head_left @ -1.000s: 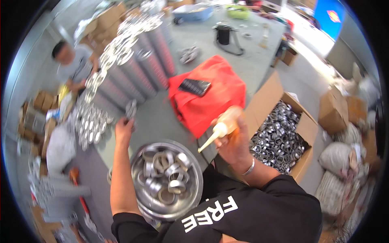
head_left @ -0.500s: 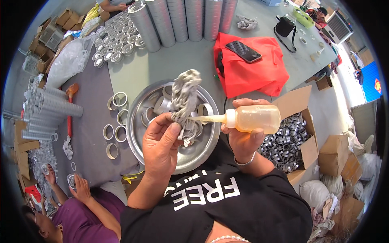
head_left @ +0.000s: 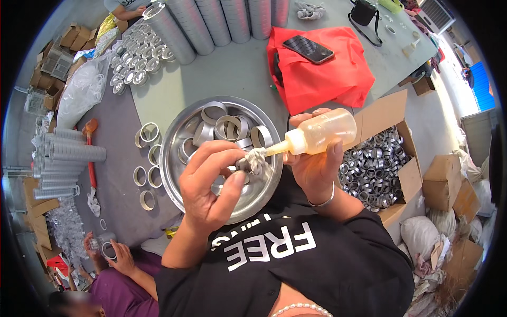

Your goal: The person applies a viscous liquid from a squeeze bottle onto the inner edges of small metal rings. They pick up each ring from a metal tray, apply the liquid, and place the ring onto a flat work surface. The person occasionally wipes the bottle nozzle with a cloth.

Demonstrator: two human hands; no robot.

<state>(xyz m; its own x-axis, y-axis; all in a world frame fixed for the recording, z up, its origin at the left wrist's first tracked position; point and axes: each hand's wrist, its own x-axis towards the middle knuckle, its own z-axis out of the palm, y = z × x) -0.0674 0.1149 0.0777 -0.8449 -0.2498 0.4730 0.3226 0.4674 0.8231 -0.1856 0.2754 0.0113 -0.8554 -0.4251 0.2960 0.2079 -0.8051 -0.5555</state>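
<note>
Over a steel bowl (head_left: 168, 182) my left hand (head_left: 211, 187) pinches a crumpled grey knitted cloth (head_left: 257, 160) between thumb and fingers. My right hand (head_left: 318, 170) is wrapped round a clear squeeze bottle (head_left: 331, 130) of pale yellowish liquid. The bottle tilts down to the left, and its long narrow nozzle (head_left: 278, 148) meets the cloth; the very tip is hidden in the folds. Several wide metal rings (head_left: 214, 112) lie in the bowl beneath my hands. More rings (head_left: 147, 200) stand on the dark table cover left of the bowl.
A phone (head_left: 308, 49) lies on a red cloth bag (head_left: 330, 79) beyond the bowl. Tall ring stacks (head_left: 206, 24) stand at the back. An open carton (head_left: 405, 150) of small rings is at my right. At lower left, a co-worker's hand (head_left: 123, 259) holds a ring. An orange-handled hammer (head_left: 91, 153) lies left.
The cloth, held up and hanging long before, is now bunched lower in my left hand. The bottle has tilted, its nozzle pointing down into the cloth. The co-worker's hands have come closer together.
</note>
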